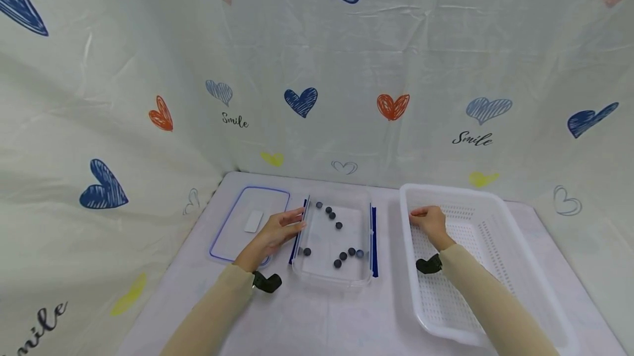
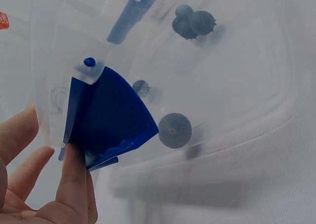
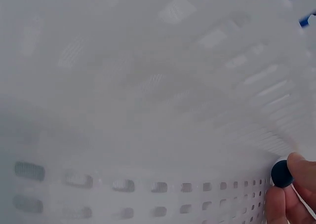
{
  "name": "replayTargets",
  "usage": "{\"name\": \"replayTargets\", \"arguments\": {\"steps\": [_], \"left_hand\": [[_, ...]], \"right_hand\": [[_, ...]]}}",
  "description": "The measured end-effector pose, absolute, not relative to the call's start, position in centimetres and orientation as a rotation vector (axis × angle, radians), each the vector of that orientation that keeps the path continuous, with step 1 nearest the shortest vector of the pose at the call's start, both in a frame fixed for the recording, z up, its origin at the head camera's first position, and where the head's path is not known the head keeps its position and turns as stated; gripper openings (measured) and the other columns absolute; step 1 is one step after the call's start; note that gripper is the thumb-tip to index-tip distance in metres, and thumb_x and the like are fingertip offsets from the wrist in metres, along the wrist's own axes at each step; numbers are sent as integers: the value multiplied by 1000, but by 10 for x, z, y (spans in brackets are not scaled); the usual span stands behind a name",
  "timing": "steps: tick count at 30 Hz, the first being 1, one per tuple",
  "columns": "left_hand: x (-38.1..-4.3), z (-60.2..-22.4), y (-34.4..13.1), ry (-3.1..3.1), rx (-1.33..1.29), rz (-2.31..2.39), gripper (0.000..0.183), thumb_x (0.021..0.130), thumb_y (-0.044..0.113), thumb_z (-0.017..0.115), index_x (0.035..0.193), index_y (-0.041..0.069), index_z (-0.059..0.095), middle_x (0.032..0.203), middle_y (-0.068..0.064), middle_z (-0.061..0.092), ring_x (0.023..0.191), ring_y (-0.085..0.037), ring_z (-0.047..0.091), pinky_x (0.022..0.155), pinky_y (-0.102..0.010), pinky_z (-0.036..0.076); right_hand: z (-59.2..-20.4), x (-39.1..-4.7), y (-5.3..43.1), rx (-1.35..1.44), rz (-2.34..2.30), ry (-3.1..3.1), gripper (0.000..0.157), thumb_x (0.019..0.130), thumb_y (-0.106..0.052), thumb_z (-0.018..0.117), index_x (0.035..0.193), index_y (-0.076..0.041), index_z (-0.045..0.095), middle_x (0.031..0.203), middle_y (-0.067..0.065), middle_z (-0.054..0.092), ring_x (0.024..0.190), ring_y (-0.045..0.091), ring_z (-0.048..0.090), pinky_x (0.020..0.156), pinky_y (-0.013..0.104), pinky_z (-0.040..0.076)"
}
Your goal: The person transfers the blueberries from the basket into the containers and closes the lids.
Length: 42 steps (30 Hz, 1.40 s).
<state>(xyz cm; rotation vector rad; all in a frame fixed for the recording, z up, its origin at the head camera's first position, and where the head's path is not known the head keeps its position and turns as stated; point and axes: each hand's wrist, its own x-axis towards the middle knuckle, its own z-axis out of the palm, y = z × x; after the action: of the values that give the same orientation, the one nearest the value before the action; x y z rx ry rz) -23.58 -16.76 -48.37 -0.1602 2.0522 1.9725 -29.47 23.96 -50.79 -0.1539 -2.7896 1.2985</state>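
Note:
In the head view my left hand [image 1: 274,232] is at the left side of a clear plastic box [image 1: 329,276], fingers fairly straight and fingertips at its edge. The left wrist view shows those fingers touching a blue side latch [image 2: 108,118] that hangs folded out from the wall. Several dark blueberries [image 1: 339,225] lie scattered on the box floor; one blueberry [image 2: 175,130] shows through the clear plastic near the latch. My right hand [image 1: 432,224] reaches inside a white perforated basket [image 1: 413,290], by its left wall. Between thumb and fingers it pinches a blueberry [image 3: 282,173].
A clear lid with a blue rim [image 1: 233,213] lies left of the box, a small white rectangular piece [image 1: 253,221] on it. Another blue latch [image 1: 375,243] sticks out from the box's right side. Behind the table hangs a heart-printed sheet [image 1: 346,59].

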Motion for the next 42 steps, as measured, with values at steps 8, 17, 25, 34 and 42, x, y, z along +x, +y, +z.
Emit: {"name": "replayTargets", "arguments": {"steps": [8, 17, 25, 34, 42], "left_hand": [[-236, -484, -167, 2055, -174, 1964, 53, 93, 9, 72, 143, 9, 56, 145, -21, 50, 135, -33, 46, 109, -46, 42], [-238, -486, -166, 2041, -178, 1971, 52, 93, 9, 72, 143, 9, 56, 145, -21, 50, 133, -32, 48, 109, -46, 42], [-236, -488, -167, 2035, -170, 1979, 53, 94, 8, 70, 144, 5, 53, 147, -23, 47, 134, -35, 46, 110, -46, 40], [-236, -488, -169, 2047, -173, 1974, 53, 94, 8, 71, 144, 7, 54, 146, -22, 49, 135, -34, 46, 110, -47, 40], [-237, -486, -168, 2050, -176, 1983, 53, 92, 8, 72, 143, 7, 55, 144, -22, 50, 134, -33, 47, 108, -47, 42]], "right_hand": [[-506, -291, 239, -137, 1363, -2784, 28, 83, -2, 77, 103, 16, 70, 89, 23, 72, 82, 26, 68, 65, 22, 51], [-504, -285, 244, -162, 1377, -2788, 24, 84, -4, 77, 99, 14, 71, 91, 22, 72, 90, 34, 67, 70, 28, 54], [-492, -279, 249, -174, 1495, -2759, 31, 88, -7, 76, 108, 15, 68, 104, 27, 69, 90, 26, 65, 74, 32, 58], [-467, -271, 253, -148, 1627, -2700, 38, 92, -15, 74, 117, 13, 66, 117, 26, 65, 113, 42, 58, 101, 55, 45], [-445, -265, 255, -125, 1664, -2657, 43, 91, -19, 76, 119, 12, 65, 120, 22, 63, 106, 29, 61, 102, 52, 45]]}}
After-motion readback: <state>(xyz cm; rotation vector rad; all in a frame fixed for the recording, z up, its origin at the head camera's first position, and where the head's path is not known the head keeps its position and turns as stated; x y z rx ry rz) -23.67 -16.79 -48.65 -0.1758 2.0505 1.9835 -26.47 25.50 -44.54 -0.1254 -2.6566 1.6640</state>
